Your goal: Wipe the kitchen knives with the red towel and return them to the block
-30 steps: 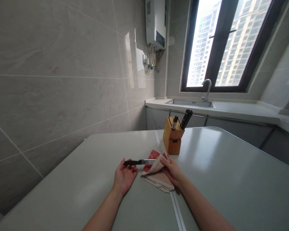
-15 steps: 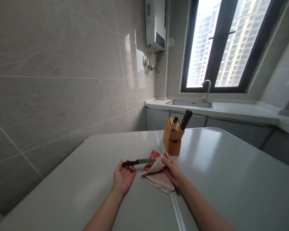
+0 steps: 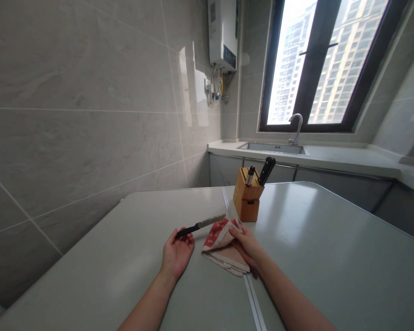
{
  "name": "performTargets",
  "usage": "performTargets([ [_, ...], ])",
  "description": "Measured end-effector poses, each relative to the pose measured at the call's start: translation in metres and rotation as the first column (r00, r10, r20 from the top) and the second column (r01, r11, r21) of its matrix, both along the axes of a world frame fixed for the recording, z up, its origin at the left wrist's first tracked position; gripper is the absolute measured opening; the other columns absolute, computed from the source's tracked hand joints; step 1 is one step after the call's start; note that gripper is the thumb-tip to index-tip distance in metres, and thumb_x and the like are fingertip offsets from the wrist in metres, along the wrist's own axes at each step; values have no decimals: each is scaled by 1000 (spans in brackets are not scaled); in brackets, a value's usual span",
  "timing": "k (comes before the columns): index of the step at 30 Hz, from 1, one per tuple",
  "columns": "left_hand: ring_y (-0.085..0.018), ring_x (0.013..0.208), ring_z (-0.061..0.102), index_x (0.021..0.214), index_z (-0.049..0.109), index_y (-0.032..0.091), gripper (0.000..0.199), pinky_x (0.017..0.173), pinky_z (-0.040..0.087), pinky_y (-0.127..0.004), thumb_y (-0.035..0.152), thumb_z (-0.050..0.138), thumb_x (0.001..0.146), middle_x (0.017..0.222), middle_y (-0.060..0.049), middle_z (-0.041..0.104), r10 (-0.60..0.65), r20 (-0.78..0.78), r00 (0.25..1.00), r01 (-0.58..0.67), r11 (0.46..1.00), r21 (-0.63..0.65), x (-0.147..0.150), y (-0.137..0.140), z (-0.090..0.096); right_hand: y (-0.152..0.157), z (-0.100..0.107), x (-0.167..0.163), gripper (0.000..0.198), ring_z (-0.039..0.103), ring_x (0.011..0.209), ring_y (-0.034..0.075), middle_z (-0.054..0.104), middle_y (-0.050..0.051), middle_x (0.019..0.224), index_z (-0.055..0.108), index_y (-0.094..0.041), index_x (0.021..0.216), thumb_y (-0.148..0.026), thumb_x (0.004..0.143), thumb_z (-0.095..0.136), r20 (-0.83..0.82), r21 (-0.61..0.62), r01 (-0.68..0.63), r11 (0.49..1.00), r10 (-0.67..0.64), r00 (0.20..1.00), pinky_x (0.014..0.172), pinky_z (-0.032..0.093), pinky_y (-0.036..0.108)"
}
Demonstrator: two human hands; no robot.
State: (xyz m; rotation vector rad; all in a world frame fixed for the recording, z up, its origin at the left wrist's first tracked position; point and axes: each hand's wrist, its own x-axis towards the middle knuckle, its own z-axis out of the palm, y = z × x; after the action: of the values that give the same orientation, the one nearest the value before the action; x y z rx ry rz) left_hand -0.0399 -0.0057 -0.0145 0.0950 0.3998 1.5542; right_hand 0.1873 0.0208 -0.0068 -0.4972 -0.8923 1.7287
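Observation:
My left hand [image 3: 179,248], palm up, has its fingers closed around the black handle of a knife [image 3: 207,222]. The blade points to the right and slightly upward, its tip in front of the wooden knife block [image 3: 245,195]. Gripped in my right hand [image 3: 246,244] is a folded red and pale pink cloth [image 3: 222,253], which hangs just below the blade and apart from it. A black-handled knife [image 3: 267,171] and another handled tool [image 3: 250,176] with a metallic collar stand in the block.
The pale table [image 3: 131,266] carries the block, with a metal seam strip [image 3: 253,301] running across it. Beyond are a counter [image 3: 348,155] with a sink [image 3: 274,148] and faucet [image 3: 296,126]. A tiled wall [image 3: 89,151] borders the table's left side.
The knife has tilted tip-up and its blade has come out of the cloth's fold. My right hand and the cloth have stayed nearly in place.

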Motion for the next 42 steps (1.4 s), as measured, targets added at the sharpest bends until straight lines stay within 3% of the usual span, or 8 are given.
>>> performTargets([
  [25, -19, 70, 66, 85, 64, 8, 17, 67, 55, -30, 14, 48, 85, 79, -12, 68, -108, -279, 954, 120, 992, 29, 9, -1, -1, -3, 7, -2, 31, 63, 90, 20, 68, 9, 97, 61, -15, 95, -21, 67, 72, -5, 2, -19, 1000, 19, 1000, 96, 38, 41],
  [31, -20, 73, 67, 86, 63, 9, 13, 75, 54, -33, 14, 52, 83, 83, -12, 68, -127, -371, 920, 164, 984, 70, 13, -6, 3, -4, 6, -3, 26, 64, 86, 22, 70, 7, 89, 62, -15, 85, -22, 64, 74, 12, -24, 8, 1000, -7, 1000, 94, 39, 42],
  [36, -21, 76, 67, 87, 62, 10, 11, 75, 53, -32, 15, 54, 82, 86, -13, 69, -146, -468, 872, 217, 971, 101, 17, -12, 10, -4, 5, -2, 23, 63, 90, 22, 69, 10, 93, 62, -12, 88, -22, 69, 71, 8, 0, -37, 999, 37, 999, 96, 38, 42],
  [42, -24, 87, 66, 89, 59, 10, 13, 85, 49, -35, 19, 58, 80, 93, -17, 68, -209, -540, 815, 312, 944, 105, 19, -17, 15, -5, 6, -3, 26, 63, 88, 21, 69, 7, 89, 60, -15, 90, -23, 68, 71, -25, -9, -23, 1000, 23, 999, 94, 39, 41],
])
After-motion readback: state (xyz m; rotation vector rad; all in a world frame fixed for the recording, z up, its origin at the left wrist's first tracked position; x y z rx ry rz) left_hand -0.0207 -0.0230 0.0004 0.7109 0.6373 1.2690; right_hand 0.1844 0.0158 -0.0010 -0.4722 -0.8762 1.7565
